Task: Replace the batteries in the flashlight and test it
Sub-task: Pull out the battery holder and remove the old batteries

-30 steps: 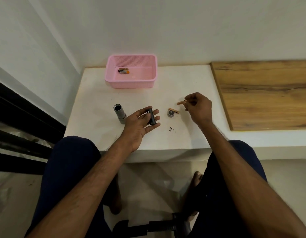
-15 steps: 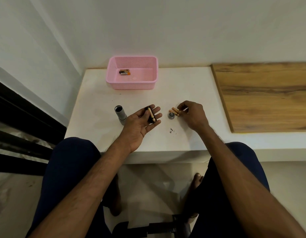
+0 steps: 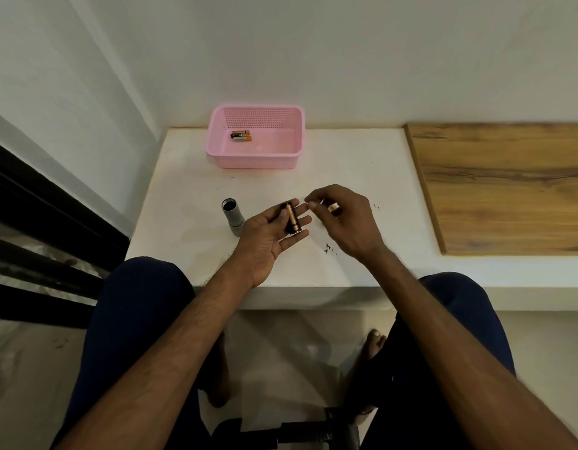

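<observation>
White counter | left hand fingers grip black cylindrical holder | right hand fingers pinch coppery battery

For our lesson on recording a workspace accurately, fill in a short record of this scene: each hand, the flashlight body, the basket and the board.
Left hand: palm up, thumb holding a black battery holder with one gold battery seated in it
Right hand: pinches a loose battery, blurred
Flashlight body: grey, open end showing, on the white table beside the left hand
Pink basket: at the table's back, two batteries inside
Wooden board: on the right
</observation>
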